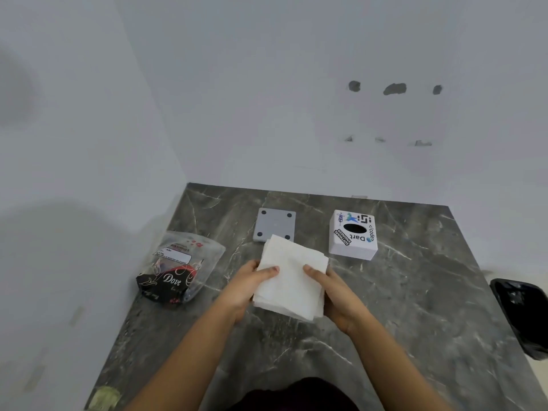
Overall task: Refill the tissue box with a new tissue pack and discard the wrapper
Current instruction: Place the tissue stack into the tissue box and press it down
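**Two hands gripping a bare tissue stack over a marble table**

Both hands are holding the white tissue stack at mid-table. The left hand is clasping its left edge, thumb lying across the top sheet; the right hand is clasping the right edge the same way, fingers tucked beneath. The stack is sitting unwrapped, its far corner overlapping the near edge of a grey square plate with four dark pads at the corners.

Edges and room: the white tissue box, stickered and showing its dark oval slot, is standing apart to the right of the plate, near the far edge. The emptied wrapper, clear plastic with black "Dove" print, is lying close to the table's left edge, just beside the left forearm. Open surface is showing to the right of the right hand and in front of the box, running out to the right edge. A black bag-lined bin is sitting beyond that right edge, below table level.

Surface and room: the table is dark grey marble with pale veins, pushed into a corner of white walls. The far wall is carrying several patched holes.
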